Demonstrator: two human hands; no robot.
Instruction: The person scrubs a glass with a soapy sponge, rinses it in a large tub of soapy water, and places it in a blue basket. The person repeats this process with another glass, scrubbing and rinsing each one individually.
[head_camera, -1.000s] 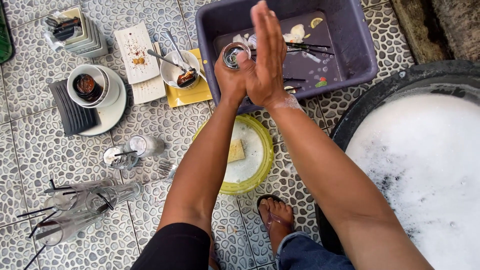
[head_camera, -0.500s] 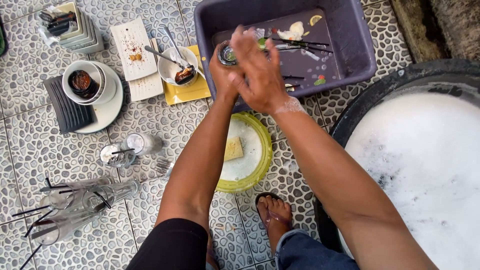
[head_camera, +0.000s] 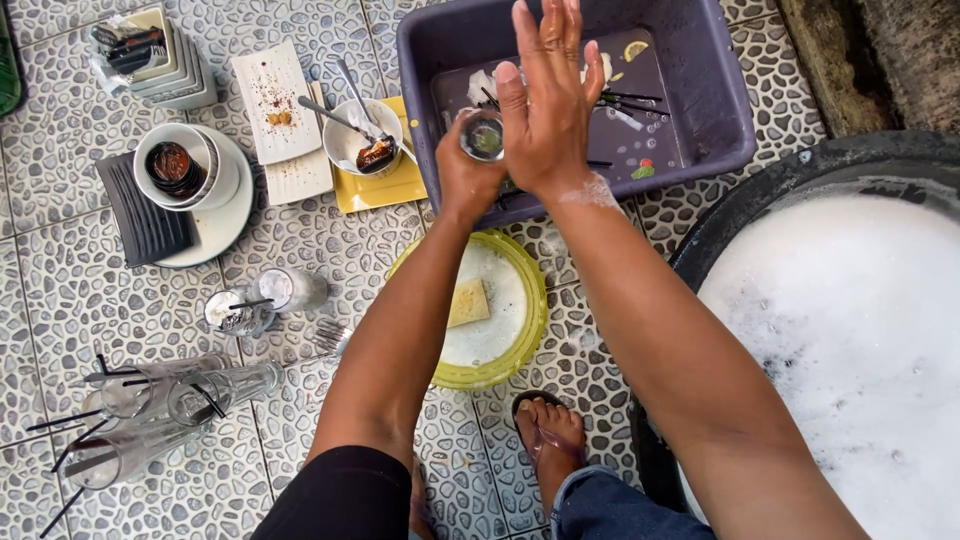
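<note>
Left hand (head_camera: 465, 180) grips a small glass (head_camera: 483, 136) over the near edge of the purple tub (head_camera: 720, 120); right hand (head_camera: 548, 110), fingers spread wide, flat against the glass, holding nothing.

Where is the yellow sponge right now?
In the head view the yellow sponge lies on the green-rimmed plate on the tiled floor, between the person's forearms, just below the purple tub.
</note>
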